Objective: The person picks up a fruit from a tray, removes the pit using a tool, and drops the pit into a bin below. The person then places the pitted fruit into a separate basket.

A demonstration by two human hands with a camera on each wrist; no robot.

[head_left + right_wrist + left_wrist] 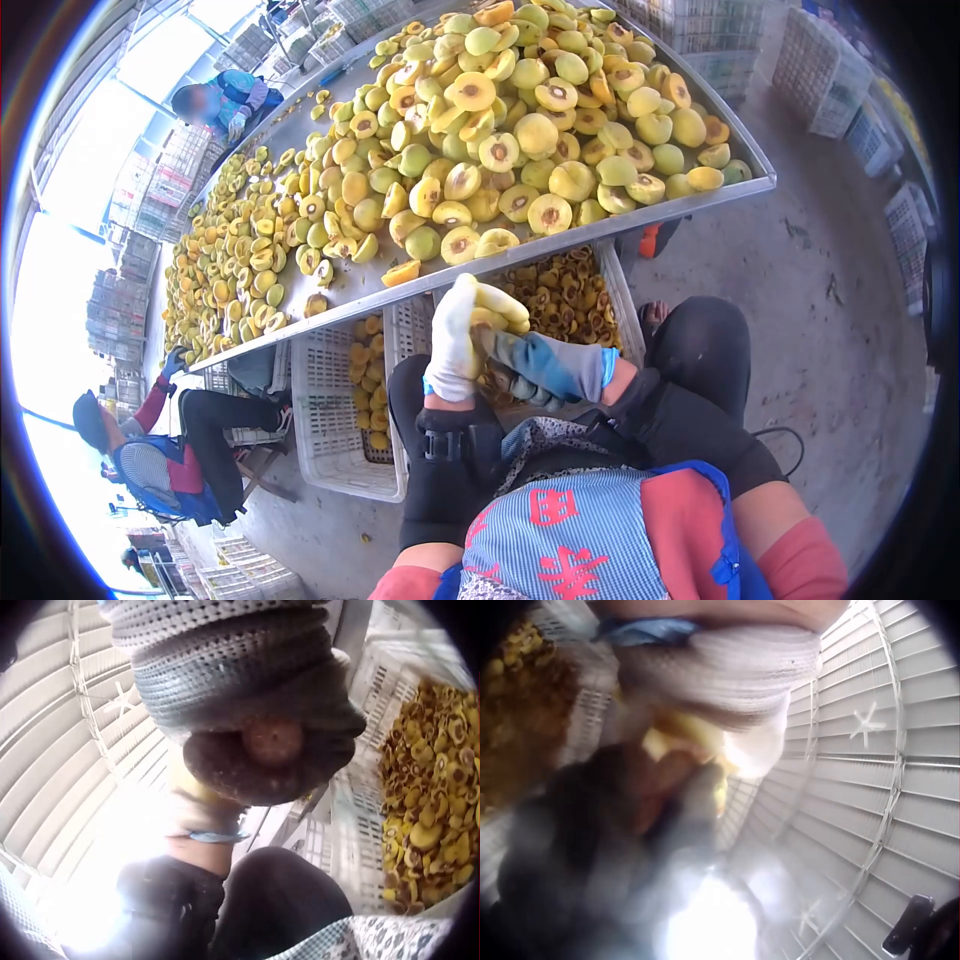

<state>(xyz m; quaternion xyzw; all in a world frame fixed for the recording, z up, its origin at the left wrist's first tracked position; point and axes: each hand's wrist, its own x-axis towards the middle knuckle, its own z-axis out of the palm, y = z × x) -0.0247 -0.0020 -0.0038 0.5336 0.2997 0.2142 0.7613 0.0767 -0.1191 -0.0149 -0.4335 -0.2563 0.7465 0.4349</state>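
Both hands meet over a crate, just in front of the metal table's edge. My left hand (462, 335), in a white glove with yellow-stained fingers, curls round a yellow stone fruit (486, 318), mostly hidden by the fingers. Against it works my right hand (555, 365), in a blue-grey glove with dark, wet fingers. It grips a tool handle whose round brown end (274, 741) shows in the right wrist view; the tool's working end is hidden. On the metal table (650, 212) lies a big heap of halved yellow-green stone fruit (535, 135), many halves with brown centres.
Below the table edge stands a white crate of brownish-yellow fruit pieces (570, 290). Left of it is another white crate (335, 440) with yellow fruit. One person (165, 465) sits at the left, another (225, 100) at the table's far side. Stacked crates (820, 70) stand behind.
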